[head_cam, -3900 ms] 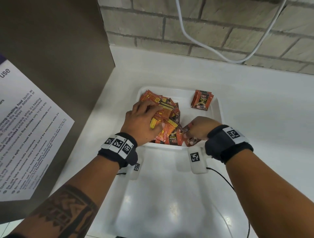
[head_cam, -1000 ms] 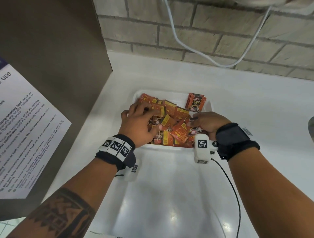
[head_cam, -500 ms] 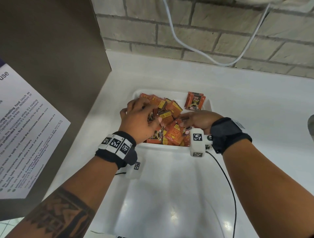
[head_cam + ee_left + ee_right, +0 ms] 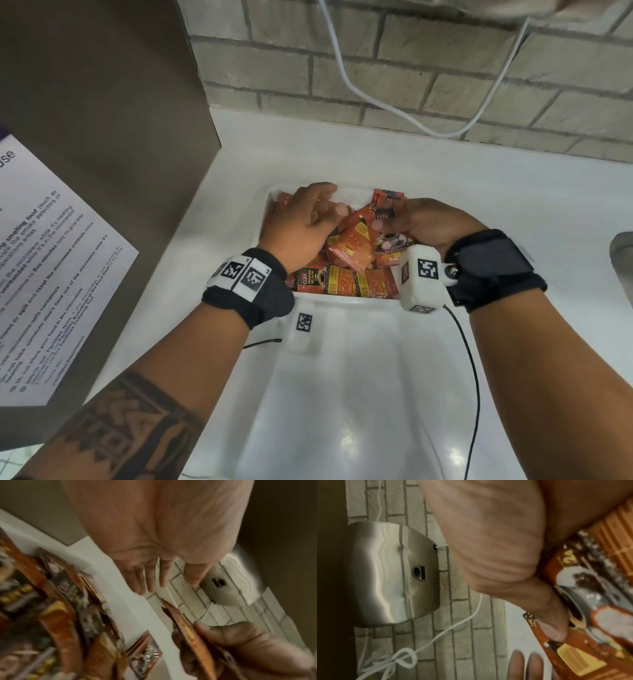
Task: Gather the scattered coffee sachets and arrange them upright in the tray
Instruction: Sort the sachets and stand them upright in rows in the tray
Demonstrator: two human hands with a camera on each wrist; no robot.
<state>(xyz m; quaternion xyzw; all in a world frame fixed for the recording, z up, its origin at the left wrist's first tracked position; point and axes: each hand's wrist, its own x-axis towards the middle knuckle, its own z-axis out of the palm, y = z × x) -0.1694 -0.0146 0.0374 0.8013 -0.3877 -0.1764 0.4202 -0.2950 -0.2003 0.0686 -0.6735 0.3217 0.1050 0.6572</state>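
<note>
A loose pile of orange coffee sachets point(image 4: 346, 274) fills the white tray point(image 4: 354, 196). A small upright stack of sachets point(image 4: 388, 197) stands in its far right corner. My left hand point(image 4: 298, 226) lies over the pile's left side and holds nothing. The left wrist view shows its fingers point(image 4: 150, 574) straight, reaching toward the tray's far wall. My right hand point(image 4: 428, 222) hovers over the pile's right side. It pinches a few sachets point(image 4: 385, 216) between thumb and fingers. In the right wrist view its thumb point(image 4: 553, 615) presses on those sachets point(image 4: 583, 574).
The tray sits on a white counter point(image 4: 342, 394) against a brick wall. A brown panel carrying a printed notice point(image 4: 51, 257) stands at the left. A white cable point(image 4: 376, 102) hangs from a steel wall unit point(image 4: 385, 574). A grey object point(image 4: 621, 253) shows at the right edge.
My left hand has slid toward the tray's far left with its fingers stretched out. My right hand has lifted a few sachets above the pile.
</note>
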